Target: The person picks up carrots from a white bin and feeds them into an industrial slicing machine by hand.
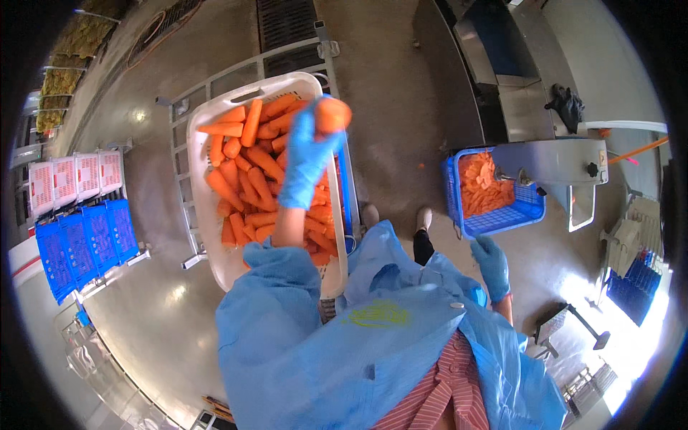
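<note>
My left hand (307,158), in a blue glove, is raised over the white plastic crate (339,231). A peeled carrot (333,115) is gripped in it, seen nearly end-on and slightly blurred. Many trimmed carrots (258,177) lie loosely piled in the crate below. My right hand (492,266), also gloved in blue, hangs at my side and holds nothing that I can see. Its fingers are loosely extended towards the blue plastic basket (497,221). Inside that basket lies a heap of sliced carrot (482,183).
A metal frame cart (185,177) surrounds the white crate, with blue plastic (349,199) along its near side. A stainless-steel machine (553,158) overhangs the basket. Stacked blue crates (88,247) stand far left; a platform scale (553,325) is at right.
</note>
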Demonstrator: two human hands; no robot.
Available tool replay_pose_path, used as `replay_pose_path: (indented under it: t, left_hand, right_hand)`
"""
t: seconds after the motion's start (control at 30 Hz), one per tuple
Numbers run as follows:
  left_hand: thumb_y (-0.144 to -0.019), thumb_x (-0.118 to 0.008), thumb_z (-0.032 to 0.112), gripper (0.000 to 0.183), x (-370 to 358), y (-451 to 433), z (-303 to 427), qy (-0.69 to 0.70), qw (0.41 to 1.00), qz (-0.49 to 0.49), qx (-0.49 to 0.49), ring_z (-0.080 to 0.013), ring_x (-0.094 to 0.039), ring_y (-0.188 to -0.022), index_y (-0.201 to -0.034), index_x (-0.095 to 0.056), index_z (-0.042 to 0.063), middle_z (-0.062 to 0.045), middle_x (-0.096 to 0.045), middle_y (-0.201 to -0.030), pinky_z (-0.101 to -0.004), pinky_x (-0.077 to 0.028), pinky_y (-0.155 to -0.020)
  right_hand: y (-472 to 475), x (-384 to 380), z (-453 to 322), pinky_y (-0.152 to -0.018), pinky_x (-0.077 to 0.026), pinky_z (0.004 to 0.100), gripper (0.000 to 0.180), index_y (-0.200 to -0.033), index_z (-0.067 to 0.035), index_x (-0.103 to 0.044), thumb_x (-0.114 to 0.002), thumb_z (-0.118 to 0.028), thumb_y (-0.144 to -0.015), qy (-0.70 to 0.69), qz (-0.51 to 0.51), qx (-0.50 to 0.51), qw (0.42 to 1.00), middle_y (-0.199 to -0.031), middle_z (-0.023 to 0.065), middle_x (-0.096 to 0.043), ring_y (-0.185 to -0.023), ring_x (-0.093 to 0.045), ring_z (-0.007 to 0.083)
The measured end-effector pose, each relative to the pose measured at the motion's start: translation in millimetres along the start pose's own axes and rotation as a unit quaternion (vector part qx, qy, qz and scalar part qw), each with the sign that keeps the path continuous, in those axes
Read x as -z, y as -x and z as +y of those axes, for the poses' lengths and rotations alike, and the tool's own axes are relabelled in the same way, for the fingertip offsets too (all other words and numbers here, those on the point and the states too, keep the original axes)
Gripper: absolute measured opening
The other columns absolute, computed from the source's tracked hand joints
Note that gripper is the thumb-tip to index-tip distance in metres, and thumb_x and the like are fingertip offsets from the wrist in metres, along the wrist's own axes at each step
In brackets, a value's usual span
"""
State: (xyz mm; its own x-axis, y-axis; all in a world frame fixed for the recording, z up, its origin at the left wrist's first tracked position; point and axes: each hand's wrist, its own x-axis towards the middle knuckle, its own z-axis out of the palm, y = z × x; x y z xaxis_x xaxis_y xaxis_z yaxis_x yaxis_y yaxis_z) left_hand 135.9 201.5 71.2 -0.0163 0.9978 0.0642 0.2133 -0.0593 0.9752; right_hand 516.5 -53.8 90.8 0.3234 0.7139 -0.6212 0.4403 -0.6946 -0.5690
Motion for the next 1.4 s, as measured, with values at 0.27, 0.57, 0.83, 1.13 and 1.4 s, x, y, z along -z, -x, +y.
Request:
replay_pose_path:
  t: [0.27,0.57,0.83,1.13,1.4]
  left_hand:
    - [-0.069,-0.077,0.009,0.084,-144,125,103,-0.165,0.901,-0.337,-0.217,-0.0370,-0.060,-0.102,-0.145,-0.042,0.013,-0.018,-0.060,-0.116,-0.0447,-0.049,-0.088]
    - [-0.088,-0.068,0.010,0.061,-178,99,99,-0.023,0.979,-0.175,-0.098,-0.0271,-0.050,-0.126,-0.142,-0.041,0.001,-0.016,-0.048,-0.141,-0.0395,-0.040,-0.106]
    - [-0.095,-0.054,0.005,0.031,-39,50,-13,-0.084,0.978,0.189,0.007,-0.0190,-0.057,-0.102,-0.124,-0.055,-0.006,-0.011,-0.060,-0.114,-0.0320,-0.047,-0.091]
    - [-0.075,-0.072,0.017,0.060,43,61,-121,-0.184,0.951,0.211,0.132,-0.0331,-0.058,-0.108,-0.129,-0.052,-0.002,-0.021,-0.061,-0.117,-0.0418,-0.046,-0.096]
    - [-0.069,-0.078,0.033,0.085,41,35,-151,-0.492,0.868,0.036,0.049,-0.0427,-0.055,-0.114,-0.140,-0.041,0.005,-0.025,-0.054,-0.127,-0.0470,-0.049,-0.093]
  right_hand:
    - [21,29,-135,-0.093,-0.049,0.0330,0.055,-0.132,-0.003,-0.053,-0.073,-0.024,-0.086,-0.098,-0.076,0.223,0.967,-0.118,0.0124,-0.064,-0.106,-0.060,0.0165]
    - [21,177,-4,-0.071,-0.051,0.0240,0.036,-0.119,-0.004,-0.064,-0.071,-0.020,-0.088,-0.284,0.358,0.087,0.885,-0.093,0.0023,-0.066,-0.081,-0.058,0.0090]
    - [-78,273,114,-0.082,-0.051,0.0266,0.046,-0.122,-0.001,-0.060,-0.070,-0.031,-0.089,-0.233,0.438,0.024,0.868,-0.103,0.0098,-0.068,-0.092,-0.063,0.0128]
    - [-54,206,206,-0.076,-0.049,0.0277,0.038,-0.120,0.002,-0.062,-0.059,-0.027,-0.097,-0.149,0.385,0.032,0.910,-0.103,0.0058,-0.067,-0.086,-0.058,0.0127]
    - [-9,93,350,-0.056,-0.050,0.0333,0.020,-0.096,-0.005,-0.065,-0.059,-0.023,-0.091,0.031,0.129,-0.185,0.974,-0.085,0.0079,-0.068,-0.067,-0.063,0.0181]
